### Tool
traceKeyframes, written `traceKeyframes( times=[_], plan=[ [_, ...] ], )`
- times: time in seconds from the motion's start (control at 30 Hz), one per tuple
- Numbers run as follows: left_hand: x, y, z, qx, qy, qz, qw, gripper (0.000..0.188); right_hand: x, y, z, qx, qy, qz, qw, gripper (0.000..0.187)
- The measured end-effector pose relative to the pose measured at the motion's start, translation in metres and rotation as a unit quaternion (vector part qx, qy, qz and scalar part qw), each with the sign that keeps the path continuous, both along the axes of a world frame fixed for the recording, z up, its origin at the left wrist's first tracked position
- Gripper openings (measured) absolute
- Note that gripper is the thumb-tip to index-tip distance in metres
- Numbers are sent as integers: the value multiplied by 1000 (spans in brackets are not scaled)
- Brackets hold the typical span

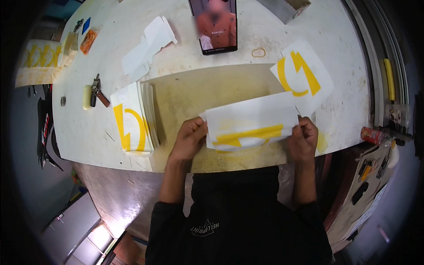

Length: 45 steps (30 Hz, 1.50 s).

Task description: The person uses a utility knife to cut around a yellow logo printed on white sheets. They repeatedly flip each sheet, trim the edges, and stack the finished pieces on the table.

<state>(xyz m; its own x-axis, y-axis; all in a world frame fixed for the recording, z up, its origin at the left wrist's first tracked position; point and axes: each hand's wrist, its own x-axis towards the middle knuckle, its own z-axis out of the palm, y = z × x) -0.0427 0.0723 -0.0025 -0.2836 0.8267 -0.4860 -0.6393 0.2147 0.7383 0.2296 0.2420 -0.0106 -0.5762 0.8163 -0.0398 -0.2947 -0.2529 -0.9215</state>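
Note:
A folded white paper sheet with a yellow print [251, 117] is stretched between my two hands above the near part of the table. My left hand [191, 138] pinches its left end, fingers closed. At the right end, my right hand [304, 139] grips the edge between thumb and fingers. To the left lies a thick stack of folded white papers [129, 119] printed in yellow. Beyond my right hand, another white paper with a yellow print [300, 75] lies flat. Under the held sheet is a yellowish board [176, 95].
A phone [216, 26] stands at the far middle. A rubber band [258, 53], white cardboard cutouts [150, 46], pliers [95, 90] and an orange packet [89, 41] lie about the table. A grey metal box [287, 9] is at the back right, a red can [371, 134] at the right edge.

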Motion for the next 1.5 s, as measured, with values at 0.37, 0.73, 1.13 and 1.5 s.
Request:
traceKeyframes(
  times=[0.37, 0.73, 1.13, 1.5],
  plan=[
    [-13, -5, 1, 75, 114, -99, 986, 29, -11, 2, 37, 10, -170, 308, 936, 40],
    [-20, 0, 8, 61, 150, -114, 980, 26, -12, -1, 26, 75, -156, 329, 928, 50],
    [-22, 3, 4, 47, 166, -121, 977, 23, 0, 1, 19, 72, -164, 360, 916, 54],
    [-14, 4, 6, 46, 172, -96, 979, 19, -11, -3, 32, 59, -125, 298, 945, 37]
  ],
)
